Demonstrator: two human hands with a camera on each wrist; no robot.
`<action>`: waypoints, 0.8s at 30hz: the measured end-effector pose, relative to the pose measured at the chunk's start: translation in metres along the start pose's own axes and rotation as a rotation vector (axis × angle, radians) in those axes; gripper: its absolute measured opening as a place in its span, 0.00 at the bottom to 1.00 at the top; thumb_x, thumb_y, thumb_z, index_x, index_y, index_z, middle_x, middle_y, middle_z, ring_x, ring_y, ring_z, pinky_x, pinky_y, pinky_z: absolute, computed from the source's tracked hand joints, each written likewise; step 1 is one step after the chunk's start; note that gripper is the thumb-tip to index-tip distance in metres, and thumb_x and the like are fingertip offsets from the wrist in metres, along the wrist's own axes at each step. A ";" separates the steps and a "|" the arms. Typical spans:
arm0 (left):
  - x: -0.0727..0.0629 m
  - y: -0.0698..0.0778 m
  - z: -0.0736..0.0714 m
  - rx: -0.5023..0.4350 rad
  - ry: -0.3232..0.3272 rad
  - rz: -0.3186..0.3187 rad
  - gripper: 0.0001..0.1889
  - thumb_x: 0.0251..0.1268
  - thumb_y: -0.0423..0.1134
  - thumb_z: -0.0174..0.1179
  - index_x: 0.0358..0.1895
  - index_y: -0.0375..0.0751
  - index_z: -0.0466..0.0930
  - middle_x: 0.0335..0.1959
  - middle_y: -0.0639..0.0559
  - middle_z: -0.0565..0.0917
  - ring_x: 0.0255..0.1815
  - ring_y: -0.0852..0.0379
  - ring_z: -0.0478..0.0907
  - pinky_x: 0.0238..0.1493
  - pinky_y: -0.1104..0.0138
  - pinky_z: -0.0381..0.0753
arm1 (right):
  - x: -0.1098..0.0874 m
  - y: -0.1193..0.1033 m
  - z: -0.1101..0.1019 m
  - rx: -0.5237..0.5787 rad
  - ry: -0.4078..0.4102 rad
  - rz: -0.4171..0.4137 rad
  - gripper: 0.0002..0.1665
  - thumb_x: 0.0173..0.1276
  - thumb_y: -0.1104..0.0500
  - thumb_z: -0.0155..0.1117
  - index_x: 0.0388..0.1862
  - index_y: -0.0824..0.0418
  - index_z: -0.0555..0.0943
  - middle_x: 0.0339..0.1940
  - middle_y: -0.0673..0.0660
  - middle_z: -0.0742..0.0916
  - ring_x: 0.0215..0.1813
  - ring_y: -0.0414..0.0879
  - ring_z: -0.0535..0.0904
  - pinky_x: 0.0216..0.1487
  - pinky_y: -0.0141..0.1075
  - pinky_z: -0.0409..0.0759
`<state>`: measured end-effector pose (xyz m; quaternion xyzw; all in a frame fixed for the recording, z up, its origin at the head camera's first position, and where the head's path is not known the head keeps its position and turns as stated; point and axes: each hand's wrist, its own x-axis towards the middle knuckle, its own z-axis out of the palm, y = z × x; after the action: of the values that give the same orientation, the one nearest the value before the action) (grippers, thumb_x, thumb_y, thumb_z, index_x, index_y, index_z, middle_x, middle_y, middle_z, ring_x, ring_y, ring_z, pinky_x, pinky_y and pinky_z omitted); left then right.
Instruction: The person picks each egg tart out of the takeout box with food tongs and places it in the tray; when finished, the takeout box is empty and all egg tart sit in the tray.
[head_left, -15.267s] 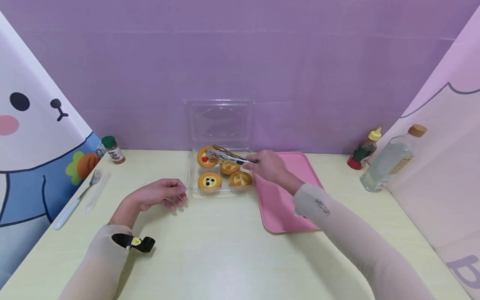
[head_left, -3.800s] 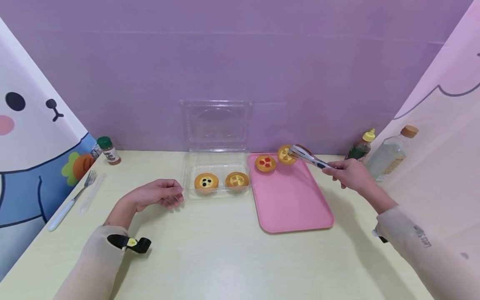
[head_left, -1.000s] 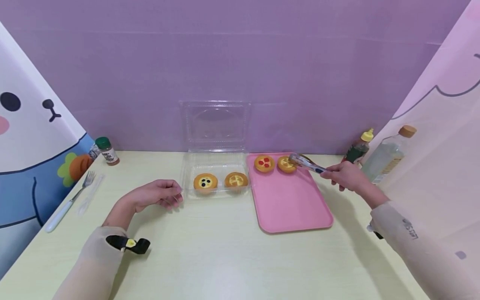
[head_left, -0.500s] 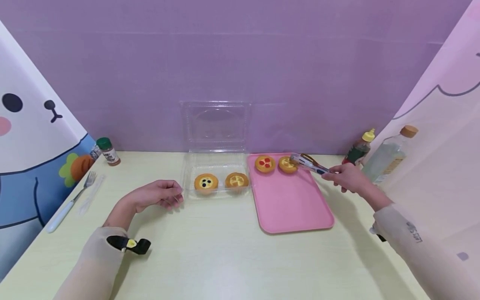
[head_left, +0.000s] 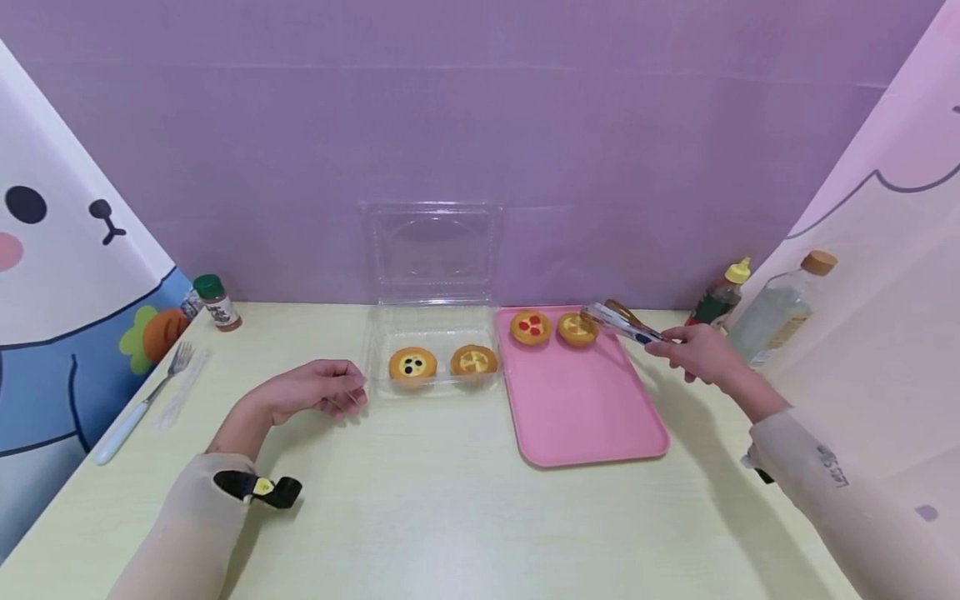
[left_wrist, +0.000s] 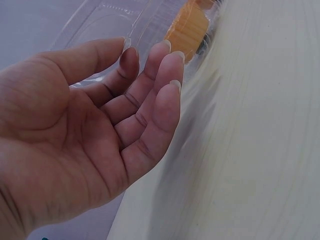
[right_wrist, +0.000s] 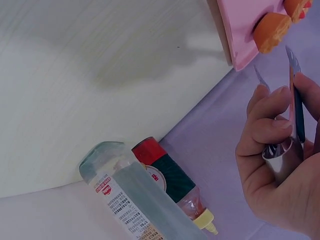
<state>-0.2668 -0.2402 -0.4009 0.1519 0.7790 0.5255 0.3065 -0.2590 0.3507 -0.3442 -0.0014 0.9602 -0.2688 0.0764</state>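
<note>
My right hand (head_left: 701, 354) holds metal tongs (head_left: 626, 323), their arms spread apart; in the right wrist view the thumb and fingers wrap the tongs (right_wrist: 296, 110). The tips hover beside a tart with pale wedge topping (head_left: 577, 330) on the pink tray (head_left: 585, 408). Left of that tart sits another with red topping (head_left: 530, 328). Two more tarts, one dotted dark (head_left: 412, 365) and one with wedges (head_left: 473, 362), lie in the clear hinged box (head_left: 435, 321), lid up. My left hand (head_left: 315, 390) is held by the box's left side, fingers loosely bent around nothing (left_wrist: 95, 130).
At the far left stand a green-capped shaker jar (head_left: 217, 303), a fork (head_left: 146, 404) and a clear wrapped strip (head_left: 183, 390). A sauce bottle with a yellow tip (head_left: 718, 296) and a glass bottle with a brown cap (head_left: 776, 312) stand at the right. A purple backdrop rises behind the table.
Two tarts have passed from the box to the tray since the oldest frame. Lately the tongs have spread and drawn slightly off the wedge-topped tart, which lies on the tray. The left hand is still.
</note>
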 end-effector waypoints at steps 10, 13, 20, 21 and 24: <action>-0.001 0.000 0.001 -0.005 0.004 0.006 0.18 0.79 0.46 0.52 0.51 0.30 0.73 0.45 0.42 0.83 0.43 0.53 0.83 0.45 0.61 0.85 | -0.011 -0.015 -0.003 0.044 -0.012 0.008 0.36 0.69 0.37 0.64 0.64 0.62 0.77 0.27 0.54 0.79 0.21 0.46 0.74 0.20 0.37 0.71; -0.002 0.000 0.001 -0.009 0.004 0.006 0.18 0.79 0.46 0.52 0.51 0.30 0.73 0.45 0.42 0.83 0.43 0.53 0.83 0.45 0.61 0.84 | -0.013 -0.023 -0.001 0.051 -0.007 -0.008 0.37 0.67 0.36 0.65 0.65 0.59 0.77 0.27 0.53 0.79 0.20 0.46 0.73 0.19 0.37 0.70; 0.000 -0.002 0.000 0.002 0.006 -0.001 0.17 0.78 0.47 0.52 0.50 0.33 0.74 0.45 0.44 0.84 0.43 0.53 0.82 0.45 0.61 0.84 | -0.015 -0.042 0.013 0.097 0.018 -0.075 0.37 0.64 0.34 0.68 0.64 0.54 0.79 0.24 0.52 0.77 0.19 0.44 0.69 0.19 0.37 0.70; 0.001 -0.002 0.000 0.003 0.007 -0.005 0.17 0.78 0.48 0.52 0.50 0.34 0.74 0.44 0.45 0.84 0.43 0.53 0.82 0.45 0.61 0.84 | -0.015 -0.045 0.015 0.106 0.017 -0.087 0.37 0.64 0.35 0.69 0.64 0.55 0.79 0.24 0.52 0.76 0.19 0.45 0.69 0.20 0.37 0.71; 0.002 -0.003 0.000 0.007 0.007 -0.005 0.17 0.78 0.48 0.52 0.50 0.34 0.74 0.44 0.46 0.84 0.42 0.53 0.82 0.45 0.61 0.84 | -0.015 -0.053 0.023 0.115 0.016 -0.116 0.37 0.63 0.36 0.70 0.64 0.56 0.79 0.23 0.52 0.75 0.19 0.45 0.70 0.20 0.36 0.72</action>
<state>-0.2680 -0.2406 -0.4036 0.1491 0.7822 0.5226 0.3048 -0.2425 0.2940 -0.3342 -0.0506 0.9420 -0.3274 0.0530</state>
